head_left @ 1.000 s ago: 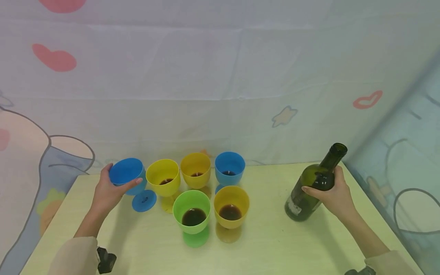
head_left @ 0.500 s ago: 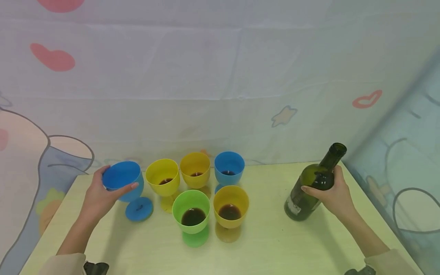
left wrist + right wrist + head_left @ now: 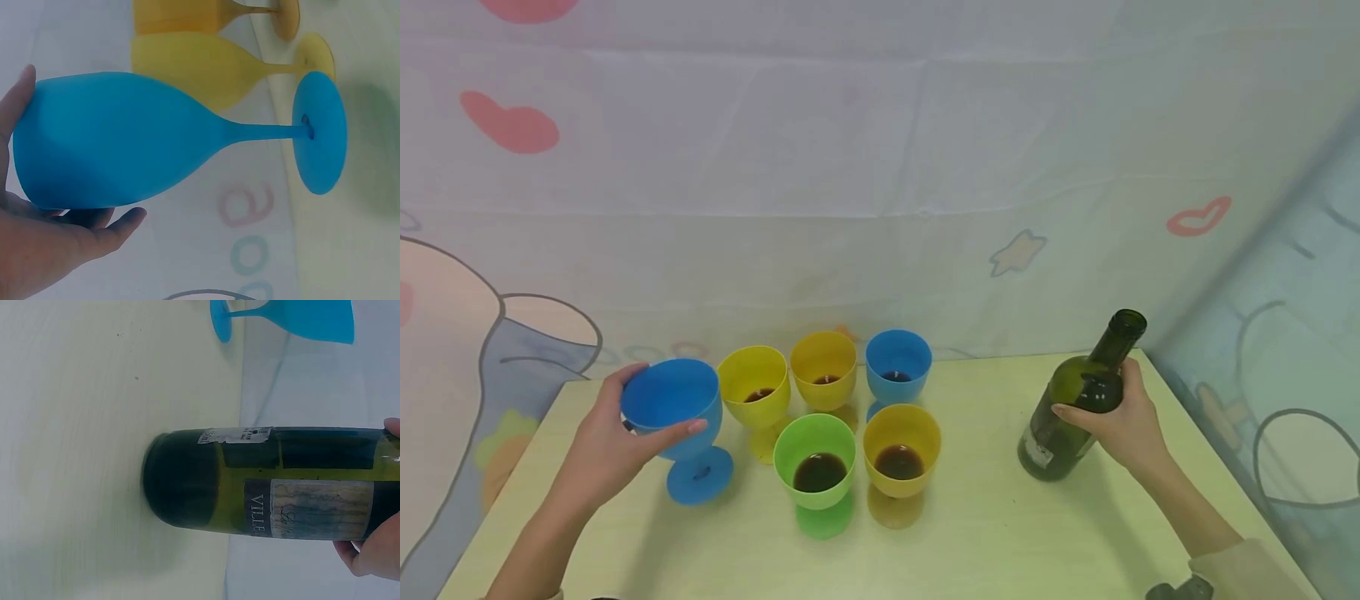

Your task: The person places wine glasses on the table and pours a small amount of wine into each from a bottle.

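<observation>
My left hand (image 3: 610, 454) holds a blue plastic goblet (image 3: 681, 408) by its bowl, thumb on the near side and fingers around the far left. No dark liquid shows in that bowl. In the left wrist view the goblet (image 3: 119, 140) has its stem and round foot in full sight; the foot appears slightly off the table. At the right, my right hand (image 3: 1123, 429) grips a dark green wine bottle (image 3: 1063, 417) around its upper body. The bottle leans a little, and its base seems to touch the table in the right wrist view, where its torn label (image 3: 322, 509) shows.
Several goblets with dark liquid stand mid-table: a yellow goblet (image 3: 756, 387), an amber goblet (image 3: 823, 371) and a blue goblet (image 3: 898, 367) at the back, a green goblet (image 3: 805, 433) and another amber goblet (image 3: 917, 425) in front. A printed cloth (image 3: 850, 167) hangs behind the table (image 3: 985, 542).
My left hand has brought the blue goblet toward me and slightly left, away from the back edge, and set it more upright. The right hand and bottle have hardly moved.
</observation>
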{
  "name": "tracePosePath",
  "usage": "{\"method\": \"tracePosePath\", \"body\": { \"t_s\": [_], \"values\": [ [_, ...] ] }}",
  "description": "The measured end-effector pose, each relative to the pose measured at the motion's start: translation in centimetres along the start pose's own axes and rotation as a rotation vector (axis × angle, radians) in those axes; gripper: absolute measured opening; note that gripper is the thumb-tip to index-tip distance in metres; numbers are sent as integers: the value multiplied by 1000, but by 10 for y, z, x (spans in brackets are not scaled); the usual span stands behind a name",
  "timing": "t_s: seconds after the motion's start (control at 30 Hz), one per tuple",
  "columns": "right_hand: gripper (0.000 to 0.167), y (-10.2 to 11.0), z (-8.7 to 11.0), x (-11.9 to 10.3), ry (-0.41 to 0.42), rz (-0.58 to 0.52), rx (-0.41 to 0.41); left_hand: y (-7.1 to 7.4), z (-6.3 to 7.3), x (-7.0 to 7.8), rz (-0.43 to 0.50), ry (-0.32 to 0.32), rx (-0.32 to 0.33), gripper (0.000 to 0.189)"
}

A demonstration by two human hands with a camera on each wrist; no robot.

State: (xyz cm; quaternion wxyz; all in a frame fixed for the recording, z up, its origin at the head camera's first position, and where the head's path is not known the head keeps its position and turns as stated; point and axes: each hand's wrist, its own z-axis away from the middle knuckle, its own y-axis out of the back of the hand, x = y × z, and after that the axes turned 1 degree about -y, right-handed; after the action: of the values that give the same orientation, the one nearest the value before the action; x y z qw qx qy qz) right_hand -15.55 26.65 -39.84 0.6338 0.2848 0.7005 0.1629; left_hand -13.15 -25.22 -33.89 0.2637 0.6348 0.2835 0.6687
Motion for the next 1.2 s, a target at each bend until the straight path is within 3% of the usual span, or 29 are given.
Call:
{"method": "tracePosePath", "body": {
  "t_s": [0.27, 0.43, 0.7, 0.93, 1.2],
  "values": [
    [82, -4, 2, -6, 28, 10, 10, -3, 12, 18, -3, -51, -3, 102],
    [79, -4, 4, -19, 87, 42, 13, -3, 17, 29, -2, -80, -2, 101],
    [77, -12, 7, -53, 307, 106, 26, -4, 22, 48, 6, -160, -13, 97],
    [74, -18, 10, -83, 566, 332, 110, -8, 25, 61, 4, -226, 3, 94],
    [67, -25, 14, -111, 725, 534, 171, -10, 28, 78, -19, -257, 6, 91]
  ]
}}
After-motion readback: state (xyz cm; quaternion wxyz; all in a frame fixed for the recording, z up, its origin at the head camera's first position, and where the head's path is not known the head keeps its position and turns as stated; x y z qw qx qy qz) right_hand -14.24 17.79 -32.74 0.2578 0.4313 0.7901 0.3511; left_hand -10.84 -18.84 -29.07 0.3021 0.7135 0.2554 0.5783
